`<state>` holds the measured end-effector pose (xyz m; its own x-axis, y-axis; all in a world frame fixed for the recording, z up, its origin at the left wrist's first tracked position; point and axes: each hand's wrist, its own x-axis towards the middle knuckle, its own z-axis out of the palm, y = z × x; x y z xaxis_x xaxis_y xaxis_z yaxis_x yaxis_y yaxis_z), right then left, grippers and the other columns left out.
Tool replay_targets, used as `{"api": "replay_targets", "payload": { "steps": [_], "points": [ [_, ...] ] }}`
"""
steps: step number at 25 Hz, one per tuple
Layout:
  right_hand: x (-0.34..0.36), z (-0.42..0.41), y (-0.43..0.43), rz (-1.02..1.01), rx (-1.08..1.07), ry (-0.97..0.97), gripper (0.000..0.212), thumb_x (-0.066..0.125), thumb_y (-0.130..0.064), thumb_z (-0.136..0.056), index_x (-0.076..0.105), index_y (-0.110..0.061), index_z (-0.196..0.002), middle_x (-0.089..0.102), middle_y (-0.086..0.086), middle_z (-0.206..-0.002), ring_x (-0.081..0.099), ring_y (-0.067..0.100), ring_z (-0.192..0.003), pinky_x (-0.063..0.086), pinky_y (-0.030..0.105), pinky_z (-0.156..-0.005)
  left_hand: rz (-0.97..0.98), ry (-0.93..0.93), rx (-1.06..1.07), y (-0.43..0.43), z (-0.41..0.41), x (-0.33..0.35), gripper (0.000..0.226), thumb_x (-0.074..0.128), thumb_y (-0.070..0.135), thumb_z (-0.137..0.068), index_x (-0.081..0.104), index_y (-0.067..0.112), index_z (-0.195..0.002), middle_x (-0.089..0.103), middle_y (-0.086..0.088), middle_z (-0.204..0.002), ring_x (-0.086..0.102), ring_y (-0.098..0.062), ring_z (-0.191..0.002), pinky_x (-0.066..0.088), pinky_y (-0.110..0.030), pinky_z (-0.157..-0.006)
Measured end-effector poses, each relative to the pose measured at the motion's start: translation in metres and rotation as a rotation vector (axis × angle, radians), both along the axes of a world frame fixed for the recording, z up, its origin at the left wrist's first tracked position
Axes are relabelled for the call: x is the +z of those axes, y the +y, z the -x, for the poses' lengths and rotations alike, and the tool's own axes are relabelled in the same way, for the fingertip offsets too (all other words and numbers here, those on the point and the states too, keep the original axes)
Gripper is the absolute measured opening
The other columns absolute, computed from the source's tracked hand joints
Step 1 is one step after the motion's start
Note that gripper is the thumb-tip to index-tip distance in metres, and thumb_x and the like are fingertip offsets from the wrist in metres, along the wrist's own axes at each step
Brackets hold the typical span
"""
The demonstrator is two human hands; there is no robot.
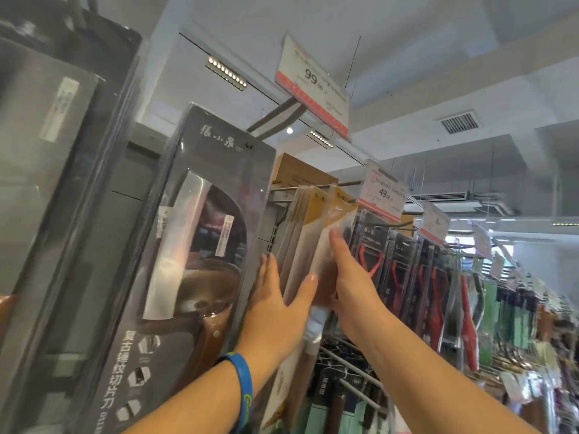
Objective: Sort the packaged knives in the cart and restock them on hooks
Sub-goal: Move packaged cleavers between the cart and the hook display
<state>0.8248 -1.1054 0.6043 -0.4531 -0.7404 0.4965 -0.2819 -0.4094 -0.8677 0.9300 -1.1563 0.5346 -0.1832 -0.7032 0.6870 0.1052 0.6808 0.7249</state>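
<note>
Hanging off the metal hook [300, 187] up high is a stack of yellow-topped knife packs [316, 211], and both hands are on it. See the left hand [275, 308]: spread open, fingers straight along the stack's left side, thumb reaching across the front pack [326, 255], a blue wristband [242, 389] on that wrist. Now the right hand [354, 283]: flat against the front pack's right edge, fingers pointing straight up, released rather than clenched, thumb hidden. Just left of the stack hangs a big grey cleaver package [200, 245], right beside the left fingers. Off to the right, packs of red-handled tools [369, 255] hang in a row. A 49 price tag [383, 192] sits at the hook's outer end, and a cardboard box [297, 170] sits behind.
</note>
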Motion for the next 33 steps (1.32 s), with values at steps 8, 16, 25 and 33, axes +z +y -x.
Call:
{"api": "replay_targets", "payload": {
  "steps": [8,16,25,33],
  "points": [
    [-0.01,0.005,-0.006,0.056,0.023,-0.007,0.101,0.086,-0.075,-0.044,0.057,-0.022,-0.125,0.075,-0.008,-0.106,0.074,0.004,-0.081,0.057,0.021,-0.056,0.117,0.011,-0.038,0.009,0.012,-0.017,0.081,0.04,0.069,-0.089,-0.009,0.047,-0.151,-0.007,0.029,-0.157,-0.006,0.004,-0.146,0.005,-0.024,-0.116],
    [-0.006,0.019,-0.009,0.054,0.089,0.062,0.091,0.09,-0.064,-0.054,0.053,-0.031,-0.13,0.076,-0.01,-0.11,0.074,0.012,-0.099,0.061,0.037,-0.086,-0.028,0.035,-0.033,0.001,0.008,-0.015,0.108,0.04,0.091,-0.062,-0.005,0.05,-0.151,-0.007,0.024,-0.161,0.006,-0.003,-0.147,0.012,-0.022,-0.105],
    [-0.006,0.016,-0.024,0.031,0.097,0.004,0.09,0.097,-0.055,-0.049,0.061,-0.025,-0.126,0.079,-0.001,-0.105,0.077,0.018,-0.09,0.062,0.038,-0.069,-0.039,0.008,-0.045,-0.01,0.009,-0.019,0.116,0.05,0.088,-0.064,-0.004,0.04,-0.154,-0.005,0.022,-0.161,0.007,-0.004,-0.148,0.016,-0.026,-0.114],
    [-0.009,0.022,-0.022,0.04,0.028,0.055,0.104,0.095,-0.067,-0.037,0.056,-0.026,-0.124,0.078,0.0,-0.102,0.077,0.021,-0.091,0.061,0.052,-0.085,0.136,0.092,0.146,0.001,0.006,-0.023,0.1,0.056,0.075,-0.075,0.006,0.038,-0.154,0.02,0.013,-0.16,0.027,-0.009,-0.143,0.029,-0.022,-0.107]
  ]
}}
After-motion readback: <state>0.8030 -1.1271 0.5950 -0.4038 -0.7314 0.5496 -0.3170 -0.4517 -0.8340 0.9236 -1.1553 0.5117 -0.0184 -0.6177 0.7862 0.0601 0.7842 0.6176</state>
